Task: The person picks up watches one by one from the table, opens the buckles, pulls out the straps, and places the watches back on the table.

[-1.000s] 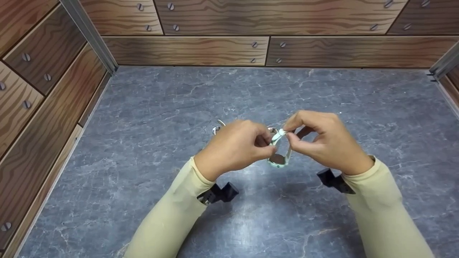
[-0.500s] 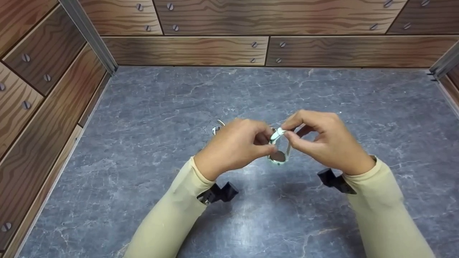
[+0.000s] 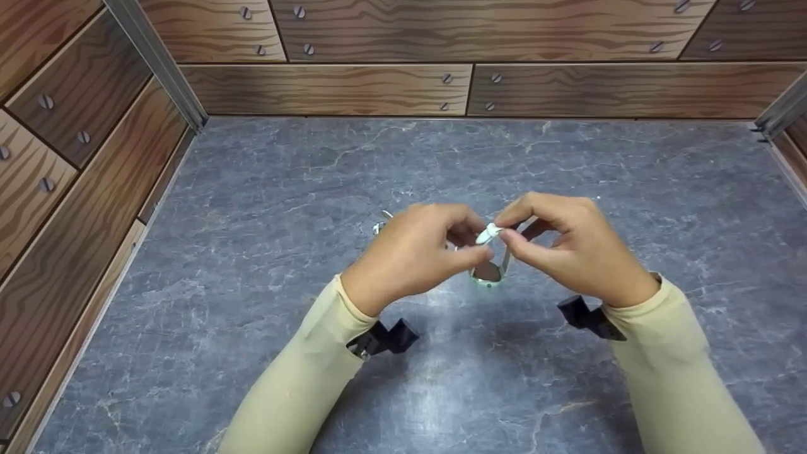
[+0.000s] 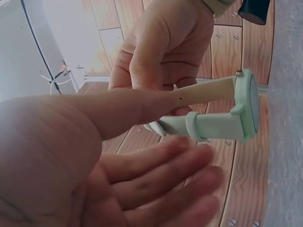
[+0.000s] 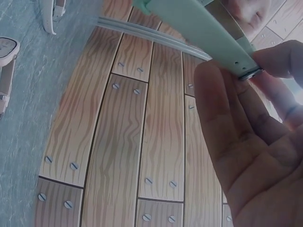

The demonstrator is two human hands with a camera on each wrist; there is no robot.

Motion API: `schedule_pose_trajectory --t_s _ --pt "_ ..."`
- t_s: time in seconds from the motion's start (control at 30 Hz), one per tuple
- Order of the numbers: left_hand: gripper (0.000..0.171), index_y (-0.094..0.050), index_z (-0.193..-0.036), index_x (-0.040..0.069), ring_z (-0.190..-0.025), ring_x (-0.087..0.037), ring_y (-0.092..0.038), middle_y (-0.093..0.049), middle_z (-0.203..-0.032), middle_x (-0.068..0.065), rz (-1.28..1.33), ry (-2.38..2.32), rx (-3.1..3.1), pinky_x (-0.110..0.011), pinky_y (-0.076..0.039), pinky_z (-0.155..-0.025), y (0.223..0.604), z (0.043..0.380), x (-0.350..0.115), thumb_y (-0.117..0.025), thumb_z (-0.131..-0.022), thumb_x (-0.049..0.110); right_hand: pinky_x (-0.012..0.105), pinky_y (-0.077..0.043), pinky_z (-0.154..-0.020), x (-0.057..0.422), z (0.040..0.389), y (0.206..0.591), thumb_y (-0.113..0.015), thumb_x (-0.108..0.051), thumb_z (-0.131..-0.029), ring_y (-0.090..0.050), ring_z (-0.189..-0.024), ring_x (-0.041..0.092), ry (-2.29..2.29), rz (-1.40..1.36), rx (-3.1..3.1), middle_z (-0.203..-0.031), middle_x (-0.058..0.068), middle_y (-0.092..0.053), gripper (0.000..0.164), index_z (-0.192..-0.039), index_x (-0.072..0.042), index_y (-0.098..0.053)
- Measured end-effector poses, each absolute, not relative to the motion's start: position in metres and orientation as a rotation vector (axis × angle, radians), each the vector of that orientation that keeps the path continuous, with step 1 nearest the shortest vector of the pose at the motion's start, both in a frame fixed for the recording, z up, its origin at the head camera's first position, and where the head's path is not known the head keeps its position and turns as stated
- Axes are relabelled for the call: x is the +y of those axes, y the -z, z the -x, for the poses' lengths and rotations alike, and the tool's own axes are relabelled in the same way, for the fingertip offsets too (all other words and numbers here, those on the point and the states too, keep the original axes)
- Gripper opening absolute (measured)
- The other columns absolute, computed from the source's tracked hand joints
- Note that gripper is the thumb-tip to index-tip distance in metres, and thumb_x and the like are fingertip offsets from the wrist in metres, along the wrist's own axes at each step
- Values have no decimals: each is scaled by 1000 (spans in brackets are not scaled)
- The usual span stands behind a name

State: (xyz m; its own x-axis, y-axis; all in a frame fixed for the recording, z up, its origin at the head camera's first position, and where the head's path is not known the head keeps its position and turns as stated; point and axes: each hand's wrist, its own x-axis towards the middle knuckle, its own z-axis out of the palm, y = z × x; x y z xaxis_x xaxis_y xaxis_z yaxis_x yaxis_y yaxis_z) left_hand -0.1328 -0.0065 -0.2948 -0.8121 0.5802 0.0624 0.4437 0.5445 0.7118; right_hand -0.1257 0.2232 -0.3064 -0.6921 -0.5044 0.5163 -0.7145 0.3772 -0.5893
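A pale green wristwatch (image 3: 487, 273) hangs between both hands above the table, its face low and its strap upward. With thumb and forefinger my right hand (image 3: 558, 243) pinches the buckle end of the strap; the metal buckle (image 5: 251, 74) shows at those fingertips in the right wrist view. On the other side, my left hand (image 3: 416, 249) has its thumb and fingers parted around the strap end. In the left wrist view its thumb overlaps the strap (image 4: 215, 125) near a keeper loop, and its fingers (image 4: 189, 179) extend loosely below, apart from the watch.
Behind my left hand, a small shiny metal piece (image 3: 378, 227) lies on the grey marbled table (image 3: 302, 164). A pale-strapped watch (image 5: 7, 52) and a second strap (image 5: 49, 16) lie there in the right wrist view. Wood-patterned panels (image 3: 378, 91) wall the back and sides.
My left fingers have lifted slightly and spread from the strap, where they were closer together. The watch face has risen a little. My right hand keeps its pinch almost in place.
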Motion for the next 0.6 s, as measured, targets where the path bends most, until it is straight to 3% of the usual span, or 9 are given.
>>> schedule_pose_trajectory --t_s 0.07,0.4,0.6 --pt "22 -75 -112 14 -85 -3 -68 -75 -96 8 -876 -1144 2625 -26 -55 -79 294 133 -6 -74 -97 31 20 -59 -74 223 126 306 -70 8 -92 -70 -85 10 -1216 -1086 -2385 -97 0 -75 18 -101 -8 -74" --pt "9 -75 -98 15 -76 -2 -67 -75 -87 7 -952 -1151 2673 -23 -55 -72 294 134 -6 -74 -97 24 15 -55 -75 226 127 302 -69 5 -95 -68 -80 8 -1116 -1121 -2366 -95 0 -76 20 -105 -10 -77" --pt "8 -75 -99 15 -73 -3 -65 -75 -86 7 -987 -1121 2712 -24 -54 -70 295 133 -6 -75 -95 22 12 -52 -76 229 126 301 -75 7 -89 -68 -77 8 -986 -1180 -2317 -91 1 -76 23 -104 -10 -79"
